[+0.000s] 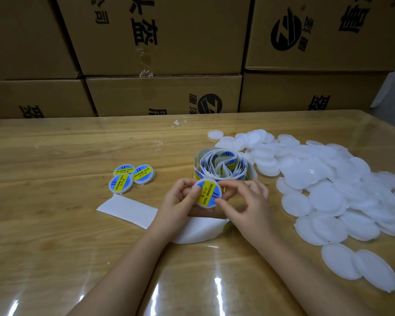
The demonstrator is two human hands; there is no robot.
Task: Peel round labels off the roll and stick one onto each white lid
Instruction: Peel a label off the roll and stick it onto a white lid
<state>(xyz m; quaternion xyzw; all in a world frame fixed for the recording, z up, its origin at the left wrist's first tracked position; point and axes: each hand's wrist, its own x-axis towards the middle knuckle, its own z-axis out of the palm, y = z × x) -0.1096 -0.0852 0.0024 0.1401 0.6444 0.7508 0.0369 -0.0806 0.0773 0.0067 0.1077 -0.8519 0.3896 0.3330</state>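
Both hands hold one white lid point(208, 194) above the table; a round blue and yellow label covers its top. My left hand point(179, 205) grips its left edge with the thumb on the label. My right hand point(245, 205) pinches its right edge with thumb and forefinger. Just behind stands the loose roll of labels point(224, 166), coiled on white backing. The empty white backing strip point(128, 210) trails from under my hands to the left. Three labelled lids point(132, 176) lie together left of the roll. A big heap of plain white lids point(328, 185) spreads over the right side of the table.
The wooden table point(55, 224) has a glossy clear cover. Stacked cardboard boxes point(160, 53) form a wall right behind its far edge. A small scrap of white paper point(178, 123) lies near that edge.
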